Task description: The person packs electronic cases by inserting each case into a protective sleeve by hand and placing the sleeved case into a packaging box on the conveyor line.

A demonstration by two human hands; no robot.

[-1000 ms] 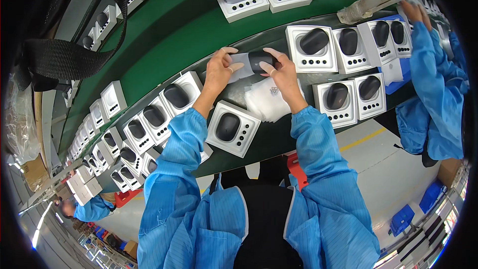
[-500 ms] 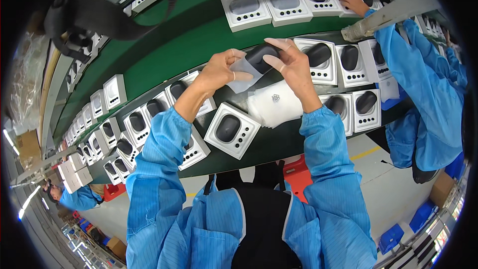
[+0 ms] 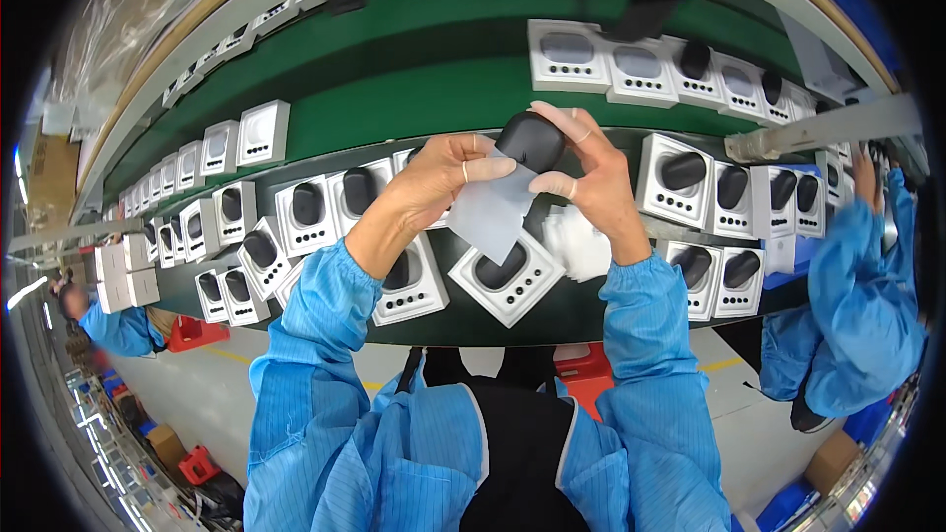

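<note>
Just above the frame's centre, a rounded black case [image 3: 533,139], long axis seemingly slanting up rightward, sits gripped between thumb and fingers of my right hand [image 3: 601,177], the nearer; my left hand [image 3: 439,179] pinches the translucent sleeve [image 3: 488,215] hanging lower left.

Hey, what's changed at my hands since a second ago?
The translucent sheet swung from left of the black case to below it in view, overlapping the white box. Your left hand still pinches the sheet; your right hand still holds the case.
</note>
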